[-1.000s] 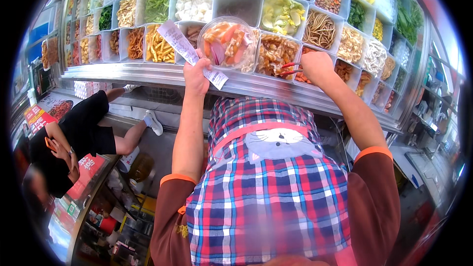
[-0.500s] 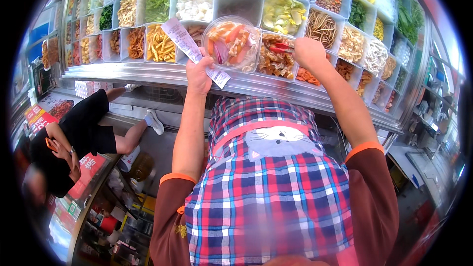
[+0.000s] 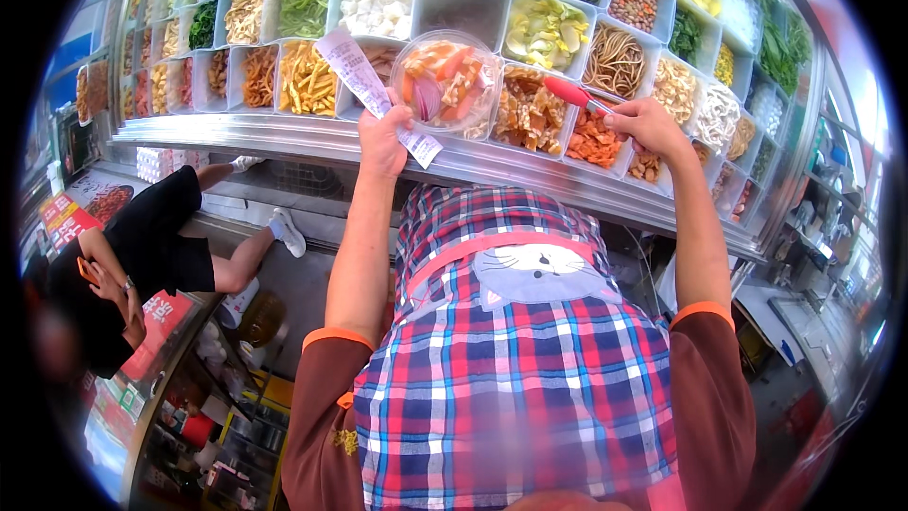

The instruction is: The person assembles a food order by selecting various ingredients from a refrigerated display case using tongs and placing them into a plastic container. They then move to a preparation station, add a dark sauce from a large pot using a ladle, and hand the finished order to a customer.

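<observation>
My left hand (image 3: 383,142) is closed on a clear round plastic tub (image 3: 454,99) and a long printed paper slip (image 3: 354,68). In the tub lie orange-red slices, pale pieces and purple onion. My right hand (image 3: 653,129) grips a pair of tongs (image 3: 570,93) by the metal part, the red tips pointing left. Below those tips are a bin of brown folded pieces (image 3: 530,114) and a bin of orange-red food (image 3: 594,140). I cannot make out any food between the tips.
Rows of white bins with vegetables, noodles and mushrooms fill the counter, with yellow strips (image 3: 306,83) left of the tub. A metal ledge (image 3: 322,137) runs along the near edge. At the left, a person in black (image 3: 151,237) holds an orange phone.
My right hand has moved right and a little down, drawing the tongs up out of the brown folded pieces toward the orange-red food. The left hand with tub and slip stays nearly in place.
</observation>
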